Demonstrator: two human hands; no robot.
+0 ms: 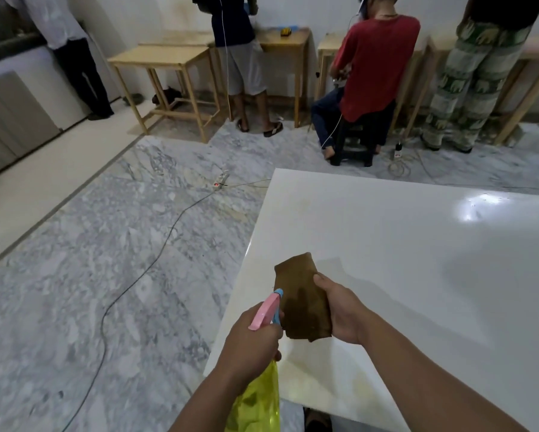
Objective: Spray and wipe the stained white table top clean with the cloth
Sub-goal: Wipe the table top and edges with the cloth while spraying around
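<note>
The white table top fills the right half of the view, glossy, with faint yellowish stains near its left edge and near corner. My left hand grips a spray bottle with a yellow body and a pink and blue head, its nozzle aimed at the cloth. My right hand holds a folded brown cloth upright just above the table's near left part. The cloth looks darker and damp in its lower half.
Grey marble floor lies to the left, crossed by a dark cable leading to a power strip. Several people stand or sit at wooden tables along the far wall. More cords lie beyond the table's far edge.
</note>
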